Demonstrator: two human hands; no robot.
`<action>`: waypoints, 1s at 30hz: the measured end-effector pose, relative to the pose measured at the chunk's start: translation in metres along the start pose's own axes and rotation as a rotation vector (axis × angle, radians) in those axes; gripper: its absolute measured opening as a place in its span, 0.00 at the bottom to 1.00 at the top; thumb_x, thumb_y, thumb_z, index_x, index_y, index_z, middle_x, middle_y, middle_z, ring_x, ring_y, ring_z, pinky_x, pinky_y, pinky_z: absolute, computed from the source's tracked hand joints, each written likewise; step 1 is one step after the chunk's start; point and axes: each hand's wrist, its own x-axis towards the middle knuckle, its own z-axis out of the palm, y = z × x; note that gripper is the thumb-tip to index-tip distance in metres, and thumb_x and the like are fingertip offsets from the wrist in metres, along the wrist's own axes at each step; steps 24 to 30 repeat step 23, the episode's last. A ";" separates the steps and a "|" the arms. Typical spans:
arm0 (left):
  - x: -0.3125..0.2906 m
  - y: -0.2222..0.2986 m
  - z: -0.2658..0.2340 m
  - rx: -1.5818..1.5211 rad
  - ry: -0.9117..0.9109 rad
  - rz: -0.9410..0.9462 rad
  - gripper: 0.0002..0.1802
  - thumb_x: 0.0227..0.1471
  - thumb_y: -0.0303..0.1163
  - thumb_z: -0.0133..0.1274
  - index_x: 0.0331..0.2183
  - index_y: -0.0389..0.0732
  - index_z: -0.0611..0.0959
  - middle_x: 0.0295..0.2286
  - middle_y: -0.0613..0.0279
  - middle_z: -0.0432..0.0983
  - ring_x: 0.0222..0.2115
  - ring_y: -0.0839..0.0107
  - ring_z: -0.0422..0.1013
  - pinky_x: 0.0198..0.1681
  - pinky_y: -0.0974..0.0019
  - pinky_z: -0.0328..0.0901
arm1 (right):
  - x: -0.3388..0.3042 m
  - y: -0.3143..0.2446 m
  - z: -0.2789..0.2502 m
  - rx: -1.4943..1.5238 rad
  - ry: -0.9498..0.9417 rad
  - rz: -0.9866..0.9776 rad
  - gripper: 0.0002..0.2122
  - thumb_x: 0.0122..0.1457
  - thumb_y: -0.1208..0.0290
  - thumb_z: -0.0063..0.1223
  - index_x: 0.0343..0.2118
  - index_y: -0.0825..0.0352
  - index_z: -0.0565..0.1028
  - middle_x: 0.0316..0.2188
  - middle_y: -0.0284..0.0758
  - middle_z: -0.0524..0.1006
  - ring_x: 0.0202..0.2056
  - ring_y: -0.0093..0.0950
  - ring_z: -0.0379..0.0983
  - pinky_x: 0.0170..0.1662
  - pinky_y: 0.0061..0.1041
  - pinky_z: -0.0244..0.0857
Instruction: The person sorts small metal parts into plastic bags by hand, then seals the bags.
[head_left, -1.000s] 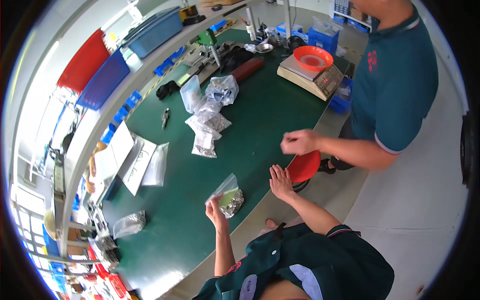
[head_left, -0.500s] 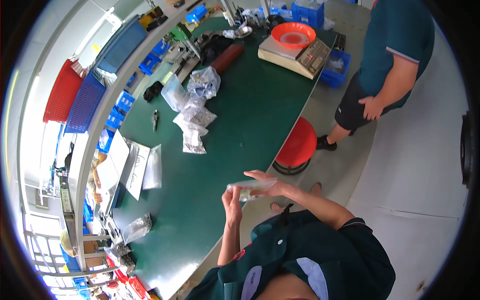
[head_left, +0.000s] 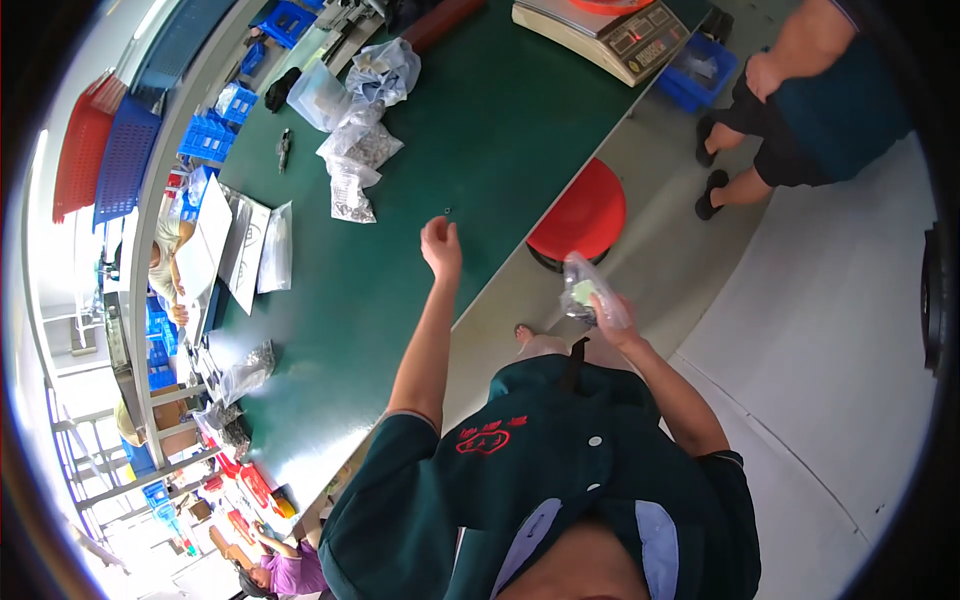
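Note:
My right hand (head_left: pixel 613 318) grips a clear plastic bag (head_left: pixel 575 296) just off the table's near edge, beside the red stool. Something pale green and some dark contents show through the plastic. Over the green table (head_left: pixel 500 130), my left hand (head_left: pixel 441 248) reaches out with its fingers curled in, and nothing shows in it. Just past its fingertips lies a tiny dark piece (head_left: pixel 448 211), too small to name. Farther left are several clear bags of small parts (head_left: pixel 362 150) in a row.
The red stool (head_left: pixel 585 215) stands against the table edge. A weighing scale (head_left: pixel 605 38) with a red bowl occupies the far right corner. Another person (head_left: pixel 800 110) stands beyond it. White sheets (head_left: pixel 240 245) and a bag of dark parts (head_left: pixel 248 370) lie at the left.
My left hand has let go of the plastic bag and moved forward over the table. My right hand has drawn the bag to the right. The view has shifted.

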 end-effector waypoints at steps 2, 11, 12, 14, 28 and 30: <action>0.006 0.003 0.016 0.234 0.032 0.003 0.12 0.36 0.26 0.53 0.30 0.39 0.74 0.28 0.57 0.66 0.29 0.61 0.65 0.32 0.63 0.62 | -0.013 0.046 -0.020 0.007 0.074 0.300 0.17 0.50 0.57 0.43 0.17 0.69 0.72 0.14 0.46 0.69 0.21 0.43 0.67 0.23 0.35 0.58; 0.011 -0.019 0.044 0.453 0.169 0.105 0.04 0.38 0.24 0.47 0.23 0.38 0.76 0.26 0.54 0.67 0.31 0.58 0.64 0.35 0.60 0.60 | -0.110 0.207 -0.107 -0.419 0.176 0.622 0.15 0.48 0.60 0.42 0.18 0.67 0.72 0.17 0.46 0.70 0.24 0.45 0.68 0.27 0.41 0.59; 0.010 -0.020 0.046 0.485 0.212 0.063 0.04 0.39 0.24 0.47 0.23 0.38 0.76 0.26 0.54 0.67 0.31 0.58 0.64 0.34 0.60 0.60 | -0.118 0.210 -0.119 -0.412 0.195 0.676 0.14 0.48 0.60 0.43 0.18 0.67 0.72 0.17 0.46 0.71 0.24 0.45 0.68 0.28 0.40 0.59; 0.006 -0.006 0.056 0.485 0.236 0.040 0.04 0.41 0.24 0.46 0.23 0.38 0.75 0.26 0.54 0.67 0.31 0.58 0.64 0.34 0.59 0.60 | -0.134 0.216 -0.141 -0.427 0.282 0.782 0.13 0.46 0.60 0.45 0.23 0.66 0.73 0.22 0.45 0.72 0.28 0.44 0.68 0.32 0.39 0.60; 0.001 0.067 0.131 0.343 0.292 -0.148 0.06 0.43 0.32 0.48 0.24 0.40 0.75 0.26 0.57 0.67 0.28 0.60 0.65 0.32 0.61 0.60 | -0.149 0.277 -0.178 -0.499 0.385 0.966 0.19 0.38 0.67 0.49 0.37 0.66 0.71 0.31 0.45 0.72 0.34 0.43 0.67 0.39 0.38 0.60; 0.001 0.067 0.131 0.343 0.292 -0.148 0.06 0.43 0.32 0.48 0.24 0.40 0.75 0.26 0.57 0.67 0.28 0.60 0.65 0.32 0.61 0.60 | -0.149 0.277 -0.178 -0.499 0.385 0.966 0.19 0.38 0.67 0.49 0.37 0.66 0.71 0.31 0.45 0.72 0.34 0.43 0.67 0.39 0.38 0.60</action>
